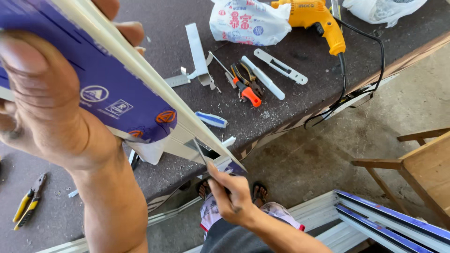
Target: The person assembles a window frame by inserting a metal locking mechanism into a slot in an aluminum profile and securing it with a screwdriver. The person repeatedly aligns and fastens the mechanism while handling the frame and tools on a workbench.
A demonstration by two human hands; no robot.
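1. The left hand (40,93) wraps its fingers around a long cream frame bar (154,89) partly covered in purple film, held close to the camera above the counter (154,47).
2. The right hand (232,197) pinches a thin blade (199,151) against the bar's near end.
3. The dark counter is dusted with shavings; on it lie orange-handled pliers (246,89), a yellow drill (318,21) with a black cord, a printed bag (248,21) and white metal pieces.
4. Yellow-handled pliers (28,201) lie at near left.
5. Below is a concrete floor (318,150), with a wooden chair (417,164) at right.
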